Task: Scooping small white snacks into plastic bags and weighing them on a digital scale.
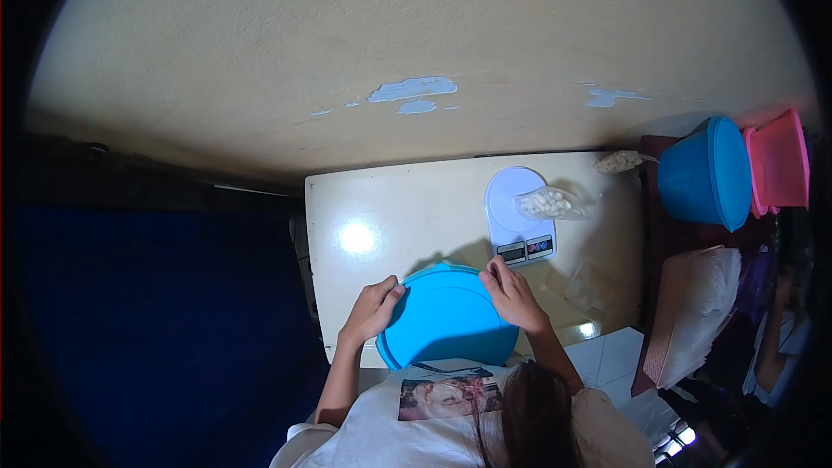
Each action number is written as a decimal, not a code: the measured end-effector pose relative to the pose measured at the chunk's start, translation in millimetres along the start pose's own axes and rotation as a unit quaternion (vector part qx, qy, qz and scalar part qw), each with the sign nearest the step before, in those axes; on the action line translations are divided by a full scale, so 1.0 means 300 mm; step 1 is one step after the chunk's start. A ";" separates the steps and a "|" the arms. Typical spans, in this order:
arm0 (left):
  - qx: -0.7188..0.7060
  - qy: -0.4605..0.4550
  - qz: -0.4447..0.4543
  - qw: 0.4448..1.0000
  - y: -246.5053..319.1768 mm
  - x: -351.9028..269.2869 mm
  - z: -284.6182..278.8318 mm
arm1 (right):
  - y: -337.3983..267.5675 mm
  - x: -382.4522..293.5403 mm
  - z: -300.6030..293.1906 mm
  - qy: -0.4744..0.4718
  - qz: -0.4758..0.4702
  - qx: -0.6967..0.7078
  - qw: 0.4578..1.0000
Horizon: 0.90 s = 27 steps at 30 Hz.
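Observation:
A round light-blue plastic lid lies close against my shirt at the table's front edge. At its left rim my left hand grips with the thumb on top. My right hand holds the rim on the right, thumb and fingers pinched on it. A pale edge shows under the lid's far side, but what is beneath is hidden. Just beyond my right hand stands a white digital kitchen scale. On its platform lies a clear plastic bag of white pieces, its open end toward the right.
The cream table meets a wall with peeling paint. A bag of beige pieces and clear plastic lie at right. Beyond are a blue lidded tub, pink containers, a box of plastic bags and another person's arm.

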State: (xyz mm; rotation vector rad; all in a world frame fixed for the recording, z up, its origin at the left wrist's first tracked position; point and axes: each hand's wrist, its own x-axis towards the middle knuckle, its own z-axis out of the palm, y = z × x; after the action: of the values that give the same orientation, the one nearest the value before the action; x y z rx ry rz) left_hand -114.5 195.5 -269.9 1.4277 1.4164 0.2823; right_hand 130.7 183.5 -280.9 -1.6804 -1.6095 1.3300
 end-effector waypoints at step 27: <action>0.036 0.187 0.015 0.982 0.001 -0.045 0.100 | -0.002 -0.057 0.029 0.173 0.020 -0.038 0.984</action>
State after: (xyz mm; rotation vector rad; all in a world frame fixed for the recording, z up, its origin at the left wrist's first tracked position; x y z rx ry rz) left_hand -95.0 169.5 -275.6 1.5091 1.7216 0.5468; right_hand 125.7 165.1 -278.5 -1.8754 -1.4441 0.9387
